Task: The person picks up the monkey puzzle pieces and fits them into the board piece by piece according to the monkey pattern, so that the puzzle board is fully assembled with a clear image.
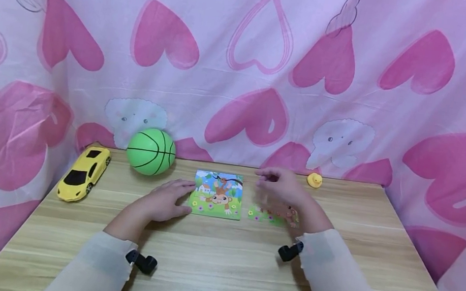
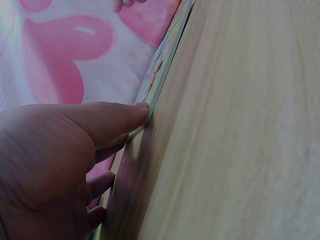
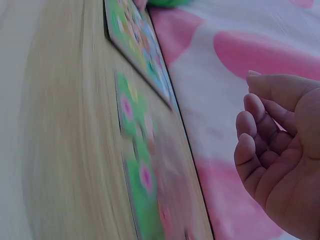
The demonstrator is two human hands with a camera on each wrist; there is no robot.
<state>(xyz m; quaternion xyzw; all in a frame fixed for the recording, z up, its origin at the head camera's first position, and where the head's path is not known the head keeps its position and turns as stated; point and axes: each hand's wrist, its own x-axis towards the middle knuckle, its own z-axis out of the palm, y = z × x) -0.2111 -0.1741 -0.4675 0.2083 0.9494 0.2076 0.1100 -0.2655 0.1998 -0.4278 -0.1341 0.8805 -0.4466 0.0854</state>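
Note:
A square picture puzzle (image 1: 218, 195) with an upside-down monkey, a house and flowers lies flat mid-table. My left hand (image 1: 169, 201) rests at its left side, fingers extended at the edge. In the left wrist view, the left thumb (image 2: 120, 117) touches the corner of the puzzle. Just right of it lie green, flowered puzzle pieces (image 3: 142, 175), partly blurred. Over these pieces hovers my right hand (image 1: 285, 190), clear of the table. Its fingers (image 3: 245, 150) are loosely curled, with nothing visible between them.
A green ball (image 1: 151, 151) with black lines and a yellow toy car (image 1: 83, 174) stand at the back left. A small yellow duck (image 1: 314, 180) sits at the back right. Behind the wooden table (image 1: 206, 271) hangs a pink heart-patterned curtain (image 1: 202, 106).

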